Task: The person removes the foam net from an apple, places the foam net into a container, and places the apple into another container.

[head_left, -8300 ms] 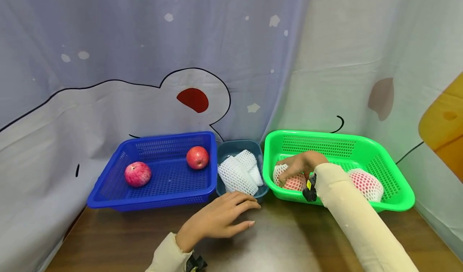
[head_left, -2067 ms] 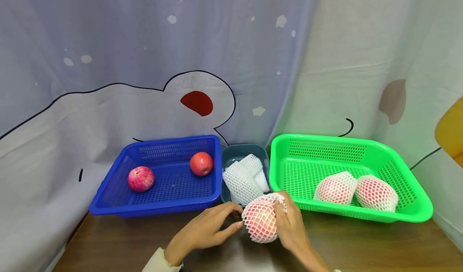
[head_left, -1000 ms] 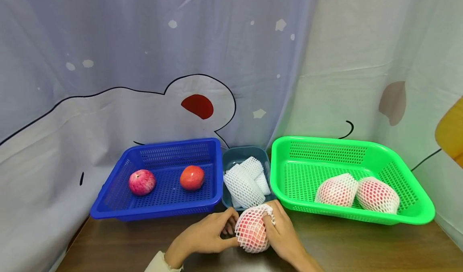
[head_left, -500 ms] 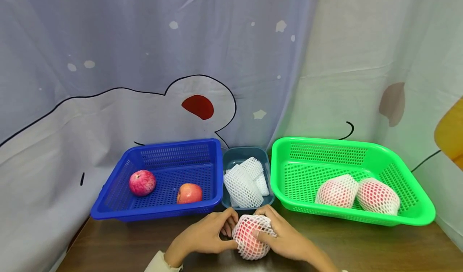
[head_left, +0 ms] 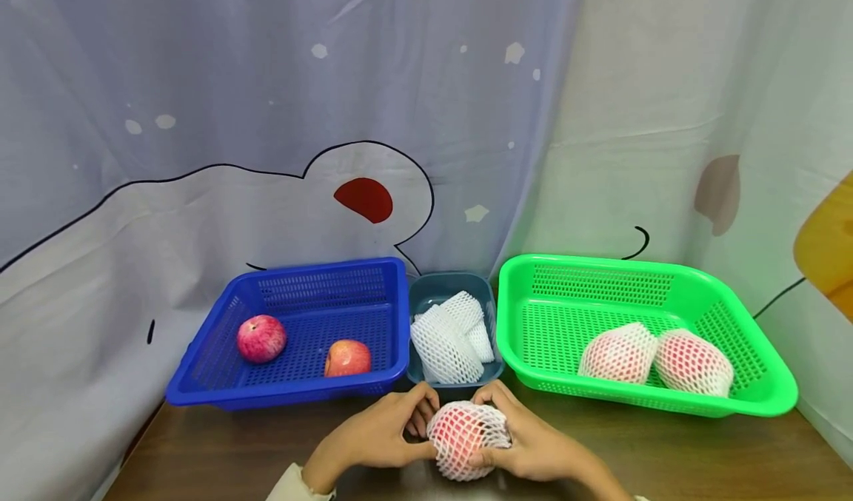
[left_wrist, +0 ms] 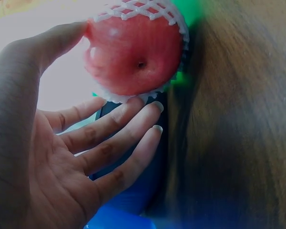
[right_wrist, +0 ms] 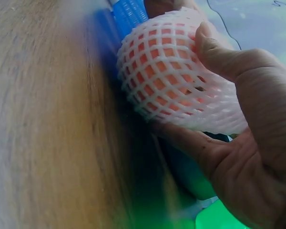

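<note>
In front of the small teal basket, a red apple sits inside a white foam net, held between both hands. My left hand has its thumb and fingertips at the apple's left side. From the left wrist view, the apple's bare end shows through the net's opening, the thumb pressing its edge and fingers below. My right hand grips the other side, thumb in front and fingers behind. Seen at the right wrist, the foam net covers the apple, its loose end bunched by the palm.
A blue basket at left holds two bare apples, one red and one yellowish. The teal basket contains several foam nets. At right, a green basket holds two netted fruits. A printed curtain hangs behind.
My right hand left the green basket, where two netted fruits now lie together, and came to the middle. Its grip shifted on the netted apple. One apple rolled forward in the blue basket.
</note>
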{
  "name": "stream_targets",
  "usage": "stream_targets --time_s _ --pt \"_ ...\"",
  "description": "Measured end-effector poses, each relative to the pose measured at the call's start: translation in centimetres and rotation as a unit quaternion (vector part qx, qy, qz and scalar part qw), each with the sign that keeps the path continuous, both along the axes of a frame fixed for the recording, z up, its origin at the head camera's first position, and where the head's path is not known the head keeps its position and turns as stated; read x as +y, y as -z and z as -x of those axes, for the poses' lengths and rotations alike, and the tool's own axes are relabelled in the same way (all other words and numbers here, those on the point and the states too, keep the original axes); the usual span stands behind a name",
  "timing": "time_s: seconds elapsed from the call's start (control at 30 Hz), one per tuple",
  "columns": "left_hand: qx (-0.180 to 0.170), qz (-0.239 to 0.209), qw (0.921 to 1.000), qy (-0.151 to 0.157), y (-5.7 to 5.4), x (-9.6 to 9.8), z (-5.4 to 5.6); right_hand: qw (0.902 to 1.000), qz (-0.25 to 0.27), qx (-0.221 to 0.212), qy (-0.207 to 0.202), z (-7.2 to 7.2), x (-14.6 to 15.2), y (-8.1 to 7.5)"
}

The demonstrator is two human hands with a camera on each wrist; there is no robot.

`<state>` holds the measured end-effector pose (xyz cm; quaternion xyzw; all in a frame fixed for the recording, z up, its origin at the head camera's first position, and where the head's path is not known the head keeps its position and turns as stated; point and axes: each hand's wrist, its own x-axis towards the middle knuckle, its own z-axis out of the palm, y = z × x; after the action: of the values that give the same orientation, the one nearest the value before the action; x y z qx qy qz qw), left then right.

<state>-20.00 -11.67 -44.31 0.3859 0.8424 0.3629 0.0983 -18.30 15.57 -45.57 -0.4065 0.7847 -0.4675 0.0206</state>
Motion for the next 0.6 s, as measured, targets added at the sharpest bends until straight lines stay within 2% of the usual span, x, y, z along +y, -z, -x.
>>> stream_targets --time_s 0.23,0.53,0.6 --pt "-0.01 -0.014 0.9999 -0.001 0.02 0.17 -0.07 0.9982 0.02 0.054 -0.013 0.4 0.38 0.6" --pt "-0.024 -0.012 0.9996 -0.007 0.12 0.39 -0.08 0.9965 0.024 0.078 -0.015 0.6 0.21 0.78" --pt "-0.027 -0.012 0.9995 -0.007 0.1 0.44 -0.07 0.9974 0.022 0.067 -0.014 0.57 0.18 0.7"
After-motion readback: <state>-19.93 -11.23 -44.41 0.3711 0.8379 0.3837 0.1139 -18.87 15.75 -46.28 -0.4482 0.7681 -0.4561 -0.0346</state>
